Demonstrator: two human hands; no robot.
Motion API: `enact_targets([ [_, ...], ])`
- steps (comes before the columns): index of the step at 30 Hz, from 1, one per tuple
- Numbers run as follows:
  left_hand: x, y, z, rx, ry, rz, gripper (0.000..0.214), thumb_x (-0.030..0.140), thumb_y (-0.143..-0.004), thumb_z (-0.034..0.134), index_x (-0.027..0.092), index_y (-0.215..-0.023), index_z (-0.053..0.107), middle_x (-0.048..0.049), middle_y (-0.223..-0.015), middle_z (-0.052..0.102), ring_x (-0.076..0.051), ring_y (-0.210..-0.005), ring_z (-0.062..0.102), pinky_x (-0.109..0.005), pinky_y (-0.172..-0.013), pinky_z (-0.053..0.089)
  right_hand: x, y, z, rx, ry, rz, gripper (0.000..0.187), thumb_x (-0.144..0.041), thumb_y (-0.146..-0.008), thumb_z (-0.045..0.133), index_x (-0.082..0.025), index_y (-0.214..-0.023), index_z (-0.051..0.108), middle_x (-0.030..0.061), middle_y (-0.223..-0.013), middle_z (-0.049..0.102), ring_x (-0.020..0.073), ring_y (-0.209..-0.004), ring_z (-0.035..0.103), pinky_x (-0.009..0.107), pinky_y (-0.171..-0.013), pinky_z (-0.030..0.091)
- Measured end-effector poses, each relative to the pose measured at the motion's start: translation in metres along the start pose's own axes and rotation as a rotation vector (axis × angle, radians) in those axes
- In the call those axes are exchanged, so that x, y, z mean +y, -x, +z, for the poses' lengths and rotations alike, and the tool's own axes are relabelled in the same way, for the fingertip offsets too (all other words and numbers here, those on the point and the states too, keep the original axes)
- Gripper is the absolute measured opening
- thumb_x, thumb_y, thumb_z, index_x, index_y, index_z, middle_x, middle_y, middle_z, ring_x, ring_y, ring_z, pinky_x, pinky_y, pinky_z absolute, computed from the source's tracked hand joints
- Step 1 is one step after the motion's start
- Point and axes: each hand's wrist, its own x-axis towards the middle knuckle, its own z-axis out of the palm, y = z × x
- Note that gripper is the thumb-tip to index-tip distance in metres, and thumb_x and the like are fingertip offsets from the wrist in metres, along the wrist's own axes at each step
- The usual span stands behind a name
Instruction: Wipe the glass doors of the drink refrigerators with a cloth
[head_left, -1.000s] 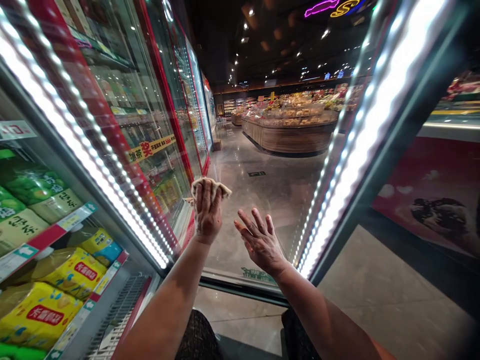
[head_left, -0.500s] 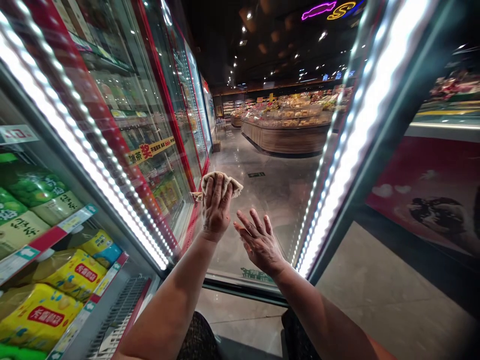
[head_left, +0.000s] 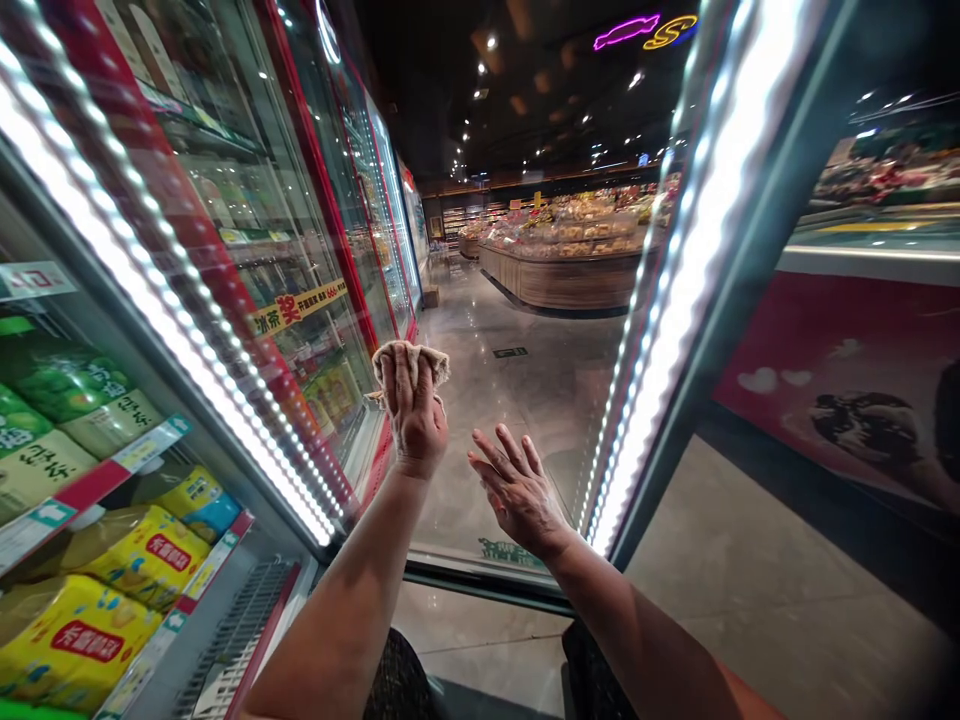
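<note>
My left hand [head_left: 415,410] presses a crumpled beige cloth [head_left: 409,358] flat against the inside of an open glass freezer door [head_left: 517,400]. The fingers lie over the cloth and hold it to the pane. To its right and a little lower, my right hand [head_left: 517,488] rests open on the same glass, fingers spread. Both bare forearms reach forward from the bottom of the view. The door's lit right edge [head_left: 660,300] stands just right of my right hand.
At left, the open freezer's shelves [head_left: 112,470] hold green and yellow packets behind price strips. More red-framed glass doors [head_left: 352,230] line the aisle on the left. Beyond the glass lie a shiny floor and a round wooden display counter [head_left: 570,270].
My left hand slid the cloth up and to the right across the glass, then back left. My right hand stayed nearly still on the pane.
</note>
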Motion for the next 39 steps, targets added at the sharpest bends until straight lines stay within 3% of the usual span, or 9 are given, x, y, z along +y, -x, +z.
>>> enact_targets([
  [7, 0.03, 0.031, 0.004, -0.09, -0.083, 0.2, 0.074, 0.008, -0.096, 0.049, 0.018, -0.164, 0.022, -0.0139, -0.168, 0.023, -0.028, -0.158, 0.016, -0.05, -0.13, 0.022, 0.001, 0.001, -0.004, 0.08, -0.067, -0.006, 0.042, -0.009, -0.091, 0.057, -0.022, -0.13, 0.069, 0.0008, -0.159, 0.049, 0.0185, -0.16, 0.011, 0.043, -0.133, 0.009],
  [10, 0.03, 0.015, 0.003, -0.076, -0.078, 0.292, 0.073, 0.009, -0.095, 0.051, 0.017, -0.163, 0.026, -0.0138, -0.167, 0.026, -0.029, -0.158, 0.017, -0.049, -0.129, 0.023, 0.002, 0.001, -0.008, 0.138, -0.092, -0.016, 0.039, -0.007, -0.093, 0.054, -0.019, -0.127, 0.07, 0.0035, -0.155, 0.054, 0.0195, -0.159, 0.018, 0.043, -0.132, 0.016],
  [14, 0.027, -0.015, 0.006, 0.013, -0.078, 0.217, 0.071, 0.007, -0.096, 0.045, 0.018, -0.163, 0.025, -0.0151, -0.167, 0.025, -0.03, -0.158, 0.016, -0.053, -0.129, 0.022, 0.002, 0.0, -0.011, 0.178, -0.106, -0.015, 0.037, -0.007, -0.096, 0.051, -0.018, -0.126, 0.07, 0.0051, -0.151, 0.058, 0.0196, -0.158, 0.022, 0.043, -0.131, 0.021],
  [17, 0.036, -0.002, 0.009, -0.031, -0.073, 0.211, 0.071, 0.008, -0.097, 0.044, 0.017, -0.164, 0.023, -0.0165, -0.167, 0.025, -0.029, -0.158, 0.016, -0.052, -0.129, 0.021, 0.004, 0.002, -0.012, 0.196, -0.122, -0.02, 0.036, -0.007, -0.096, 0.051, -0.017, -0.124, 0.071, 0.0055, -0.15, 0.06, 0.0199, -0.158, 0.024, 0.042, -0.131, 0.021],
  [22, 0.047, 0.033, 0.006, -0.196, -0.062, 0.309, 0.069, 0.008, -0.096, 0.048, 0.014, -0.161, 0.029, -0.0163, -0.161, 0.038, -0.026, -0.158, 0.017, -0.046, -0.129, 0.022, 0.009, 0.008, -0.014, 0.225, -0.141, -0.023, 0.033, -0.007, -0.096, 0.051, -0.019, -0.116, 0.073, 0.0059, -0.142, 0.066, 0.0207, -0.155, 0.032, 0.044, -0.128, 0.029],
  [29, 0.046, -0.002, 0.009, -0.138, -0.083, 0.247, 0.07, 0.009, -0.095, 0.048, 0.014, -0.162, 0.027, -0.017, -0.166, 0.027, -0.03, -0.159, 0.011, -0.051, -0.13, 0.021, 0.01, 0.011, -0.017, 0.24, -0.152, -0.02, 0.032, -0.006, -0.096, 0.052, -0.019, -0.118, 0.072, 0.0076, -0.14, 0.068, 0.0209, -0.152, 0.037, 0.045, -0.125, 0.035],
  [31, 0.051, 0.006, 0.01, -0.154, -0.088, 0.261, 0.068, 0.011, -0.097, 0.047, 0.014, -0.162, 0.029, -0.0168, -0.164, 0.032, -0.029, -0.158, 0.015, -0.05, -0.13, 0.022, 0.011, 0.011, -0.018, 0.265, -0.162, -0.026, 0.033, -0.005, -0.096, 0.051, -0.018, -0.118, 0.072, 0.0079, -0.138, 0.069, 0.0227, -0.15, 0.041, 0.046, -0.123, 0.039],
  [35, 0.057, 0.033, 0.009, -0.207, -0.067, 0.316, 0.053, 0.014, -0.099, 0.047, 0.015, -0.152, 0.049, -0.0129, -0.154, 0.051, -0.022, -0.157, 0.021, -0.04, -0.13, 0.02, 0.014, 0.009, -0.028, 0.388, -0.211, 0.019, 0.033, -0.003, -0.094, 0.053, -0.017, -0.117, 0.07, 0.0102, -0.124, 0.074, 0.0249, -0.134, 0.059, 0.046, -0.109, 0.053],
  [39, 0.06, 0.021, 0.011, -0.193, 0.0, 0.325, 0.049, 0.013, -0.098, 0.05, 0.017, -0.146, 0.055, -0.0126, -0.151, 0.055, -0.022, -0.157, 0.022, -0.042, -0.129, 0.023, 0.013, -0.002, -0.045, 0.519, -0.227, 0.084, 0.032, 0.0, -0.092, 0.057, -0.017, -0.117, 0.069, 0.0114, -0.114, 0.07, 0.0243, -0.121, 0.064, 0.043, -0.097, 0.06],
])
